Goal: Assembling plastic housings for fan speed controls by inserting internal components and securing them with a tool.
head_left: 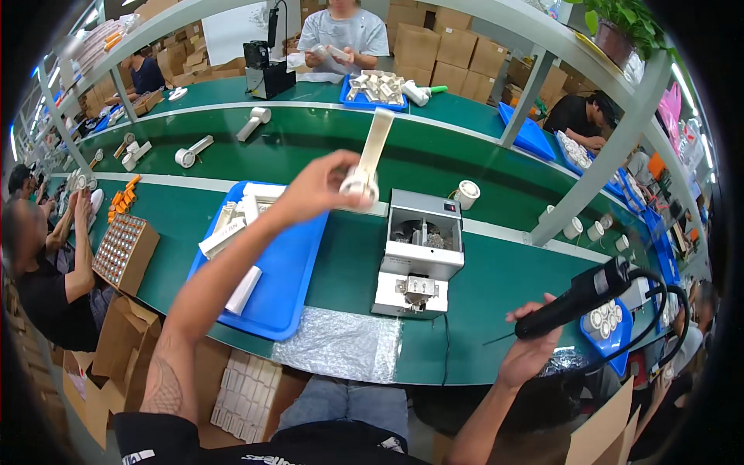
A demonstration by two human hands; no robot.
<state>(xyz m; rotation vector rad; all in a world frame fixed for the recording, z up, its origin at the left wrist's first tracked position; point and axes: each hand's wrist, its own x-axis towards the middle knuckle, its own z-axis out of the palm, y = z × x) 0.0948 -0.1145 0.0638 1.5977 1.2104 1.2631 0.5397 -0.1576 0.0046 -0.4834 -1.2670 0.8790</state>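
My left hand is raised over the bench, its fingers closed round the round end of a white plastic housing with a long handle that points up and away. At the right, my right hand grips a black electric screwdriver, its thin bit pointing left and its cable running off to the right. Between the hands stands a grey and white screw feeder, with loose screws in its bin. Below my left forearm, a blue tray holds several white plastic shells.
Clear plastic wrap lies at the near bench edge. Behind the feeder runs a green conveyor carrying white parts. A cardboard box of cylinders stands left; a metal post rises right. Co-workers sit across and at both sides.
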